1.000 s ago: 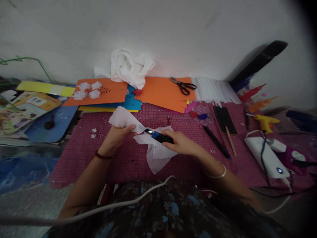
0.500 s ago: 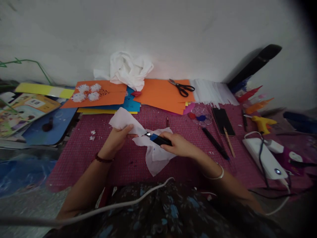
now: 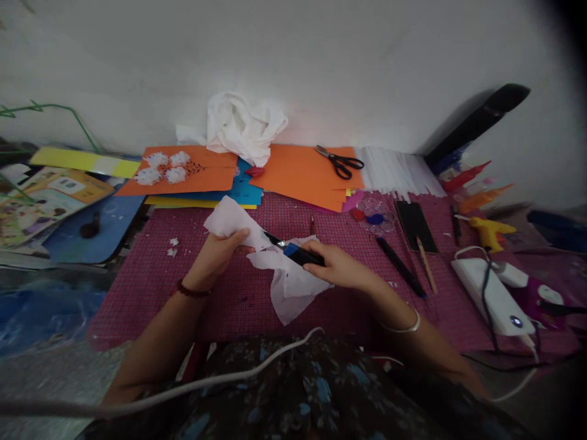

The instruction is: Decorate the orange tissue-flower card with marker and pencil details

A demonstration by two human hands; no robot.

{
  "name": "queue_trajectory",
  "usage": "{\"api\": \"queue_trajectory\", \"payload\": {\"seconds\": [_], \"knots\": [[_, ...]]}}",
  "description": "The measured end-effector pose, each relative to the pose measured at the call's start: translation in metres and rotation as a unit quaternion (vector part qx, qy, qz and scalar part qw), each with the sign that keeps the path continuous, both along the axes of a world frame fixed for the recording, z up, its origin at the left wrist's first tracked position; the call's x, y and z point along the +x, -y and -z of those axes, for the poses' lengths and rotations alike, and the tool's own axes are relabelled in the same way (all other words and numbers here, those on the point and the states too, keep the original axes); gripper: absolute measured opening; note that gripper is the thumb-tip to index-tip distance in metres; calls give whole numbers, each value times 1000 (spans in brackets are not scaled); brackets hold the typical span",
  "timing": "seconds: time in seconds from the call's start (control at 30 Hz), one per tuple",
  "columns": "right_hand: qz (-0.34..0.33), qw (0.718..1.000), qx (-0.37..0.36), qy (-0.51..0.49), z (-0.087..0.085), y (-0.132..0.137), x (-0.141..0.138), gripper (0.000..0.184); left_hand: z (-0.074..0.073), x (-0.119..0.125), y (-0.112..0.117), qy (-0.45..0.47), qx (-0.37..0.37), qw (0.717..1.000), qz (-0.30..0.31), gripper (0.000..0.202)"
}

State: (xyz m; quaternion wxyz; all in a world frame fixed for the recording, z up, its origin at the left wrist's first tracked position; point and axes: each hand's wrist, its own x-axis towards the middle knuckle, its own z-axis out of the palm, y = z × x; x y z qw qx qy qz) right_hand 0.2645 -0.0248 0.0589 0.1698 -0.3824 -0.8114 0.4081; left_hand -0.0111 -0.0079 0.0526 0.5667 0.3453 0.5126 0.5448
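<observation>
My left hand (image 3: 214, 255) is closed on the upper part of a thin white paper sheet (image 3: 287, 282), with the thumb pressed on top. The sheet's lower part lies crumpled on the magenta checked mat (image 3: 151, 287). My right hand (image 3: 337, 267) grips a black and blue cutter knife (image 3: 296, 251). The knife's blade points left toward the paper between my hands.
Orange card sheets (image 3: 300, 174) with black scissors (image 3: 340, 162) lie at the back by the wall, beside crumpled white paper (image 3: 241, 127). A phone (image 3: 413, 217), pens, a yellow glue gun (image 3: 488, 230) and a white power bank (image 3: 488, 294) sit to the right. Books (image 3: 41, 198) lie at left.
The cutter's blade has moved further left and up along the paper between my hands. Both hands stay in nearly the same place.
</observation>
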Motion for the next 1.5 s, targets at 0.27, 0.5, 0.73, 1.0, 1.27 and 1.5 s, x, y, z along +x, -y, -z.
{"api": "queue_trajectory", "payload": {"seconds": [0.27,0.5,0.73,1.0,1.27,1.5], "knots": [[-14,1000,-6,1,-1,1,-4,11,4,3,1,-21,-5,1000,15,38],[-3,1000,-12,-7,3,1,-6,14,8,12,4,-19,-21,999,27,44],[1,999,-25,-25,5,-1,-3,18,4,10,2,-18,-8,999,28,52],[-7,999,-14,-41,10,-2,-5,14,11,8,2,-77,12,996,45,41],[0,998,0,-56,11,-3,-4,19,13,5,3,-110,22,990,80,25],[15,999,-4,-43,9,-1,-4,22,11,9,-1,-51,1,997,50,47]]}}
